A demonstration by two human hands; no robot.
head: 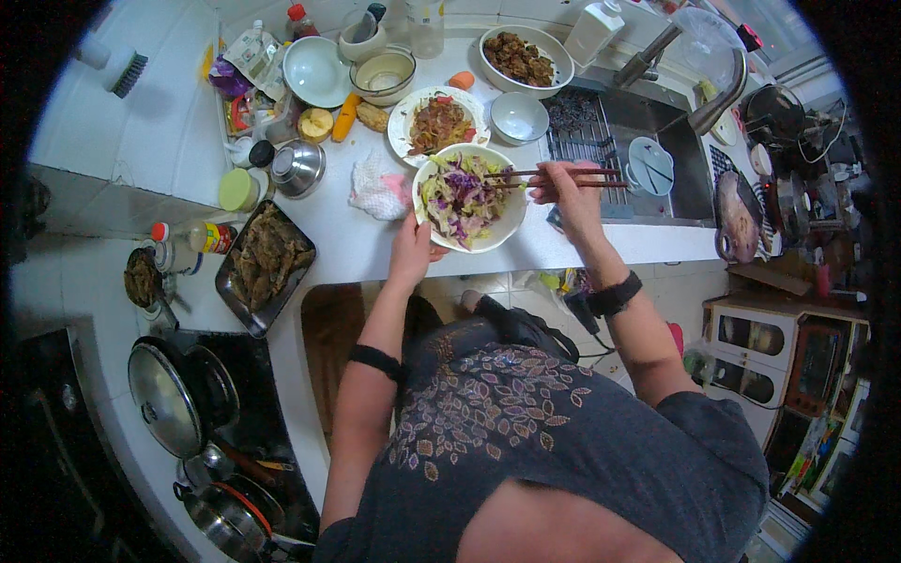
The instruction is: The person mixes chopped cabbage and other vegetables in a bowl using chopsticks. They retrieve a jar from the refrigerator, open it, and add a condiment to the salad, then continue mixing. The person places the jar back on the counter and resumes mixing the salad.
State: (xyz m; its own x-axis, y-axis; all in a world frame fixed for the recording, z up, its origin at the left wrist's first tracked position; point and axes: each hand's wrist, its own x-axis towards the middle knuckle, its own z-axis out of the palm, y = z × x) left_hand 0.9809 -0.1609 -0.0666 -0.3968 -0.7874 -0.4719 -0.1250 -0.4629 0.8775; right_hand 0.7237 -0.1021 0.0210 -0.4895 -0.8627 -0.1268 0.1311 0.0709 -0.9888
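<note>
My left hand (414,252) grips the near left rim of a white bowl (519,211) at the counter's front edge. Shredded green and purple cabbage (464,197) fills the bowl. In my right hand (569,193) is a pair of dark wooden chopsticks (598,178), their tips over the right side of the cabbage. Just behind the bowl, a white plate (400,135) carries sliced cooked meat with bits of red and yellow. A small white bowl (519,118) stands right of that plate. Left of the cabbage bowl lies a crumpled white and pink cloth (376,186).
A black tray (310,264) of browned food sits at the left corner, above the stove with a lidded pan (158,397). Further back are a bowl of browned pieces (559,53), a glass bowl (383,74) and a steel bowl (299,169). The sink (686,190) is at right.
</note>
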